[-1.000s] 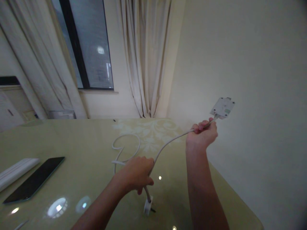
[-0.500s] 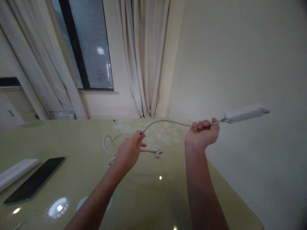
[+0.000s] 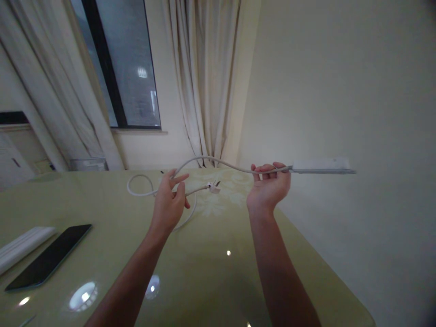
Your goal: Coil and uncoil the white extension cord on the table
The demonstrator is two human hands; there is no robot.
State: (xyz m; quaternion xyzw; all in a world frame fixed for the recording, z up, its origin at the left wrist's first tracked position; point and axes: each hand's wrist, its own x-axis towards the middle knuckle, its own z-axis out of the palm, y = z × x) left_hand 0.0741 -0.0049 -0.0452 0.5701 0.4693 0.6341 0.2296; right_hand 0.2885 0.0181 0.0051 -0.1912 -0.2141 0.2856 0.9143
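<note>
A long white block, which looks like a power strip, sticks out to the right in the air. From its left end a white power cord runs through my right hand, whose fingers are closed round it beside the strip. The cord arches over to my left hand, which grips it between thumb and fingers, some fingers stretched out. A white plug with its prongs to the right sticks out past my left hand on its own length of cord. Loops of cord hang left of and below that hand.
Lying at the left of the glossy yellow-green table are a dark flat tablet-like slab and a long white object. A wall borders the table on the right. Curtains and a window stand behind.
Both hands have moved left, carrying the cord and strip along. The strip has turned and now lies nearly level. The plug has risen and shifted left; the cord loops have swung.
</note>
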